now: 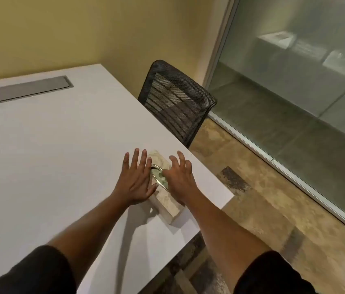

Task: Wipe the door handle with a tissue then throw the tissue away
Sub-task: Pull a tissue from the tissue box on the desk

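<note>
Wide white table (40,145) filling the left and centre of the view, a grey rectangular hatch (25,90) set flush into its far part. To the right, a frosted glass wall (294,71) in a pale metal frame, above mottled brown flooring (262,198). Black mesh-backed chair (175,100) pushed against the table's far right edge. Two bare forearms in dark short sleeves (40,272) reaching forward from the bottom. Near the table's right corner, a pale patterned tissue box (167,209), lying flat, its oval opening (159,176) showing between the hands. Left hand (135,181) flat, palm down, fingers spread and straight, thumb side resting along the box's left top edge. Right hand (180,179) over the box's right half, fingers splayed and slightly curled, thumb reaching at the oval opening; whether a tissue is pinched there, cannot tell. No loose tissue visible outside the box.
</note>
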{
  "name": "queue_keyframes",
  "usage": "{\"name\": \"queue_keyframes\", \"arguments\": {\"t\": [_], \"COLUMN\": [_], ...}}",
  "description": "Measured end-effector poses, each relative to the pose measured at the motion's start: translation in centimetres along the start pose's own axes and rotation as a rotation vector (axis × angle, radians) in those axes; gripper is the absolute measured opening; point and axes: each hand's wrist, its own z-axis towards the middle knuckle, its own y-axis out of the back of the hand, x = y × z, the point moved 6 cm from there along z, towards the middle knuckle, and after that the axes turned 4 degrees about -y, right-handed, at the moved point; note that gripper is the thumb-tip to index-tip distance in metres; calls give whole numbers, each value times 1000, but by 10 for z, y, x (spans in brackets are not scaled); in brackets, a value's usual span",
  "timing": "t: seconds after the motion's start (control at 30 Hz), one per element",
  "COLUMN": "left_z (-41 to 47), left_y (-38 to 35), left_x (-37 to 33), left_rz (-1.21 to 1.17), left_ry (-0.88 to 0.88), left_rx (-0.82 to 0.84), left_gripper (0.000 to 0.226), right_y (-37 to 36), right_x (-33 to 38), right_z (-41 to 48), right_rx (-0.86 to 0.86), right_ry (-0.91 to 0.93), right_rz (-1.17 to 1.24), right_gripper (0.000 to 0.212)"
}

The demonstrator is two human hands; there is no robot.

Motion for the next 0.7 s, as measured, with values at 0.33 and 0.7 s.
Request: {"name": "queue_keyframes", "arguments": {"t": [0.33, 0.7], "left_z": [-4, -5], "left_y": [-26, -40], "left_x": [-4, -3], "left_rz": [-15, -65], "left_ry": [24, 43], "left_rx": [65, 80], "left_gripper": [89, 93], "right_y": [-15, -20], "right_x": [19, 20], "right_z": [26, 40], "right_rx": [84, 77], "right_ry": [46, 52], "right_rz": [-207, -171], "right_gripper": [10, 9]}}
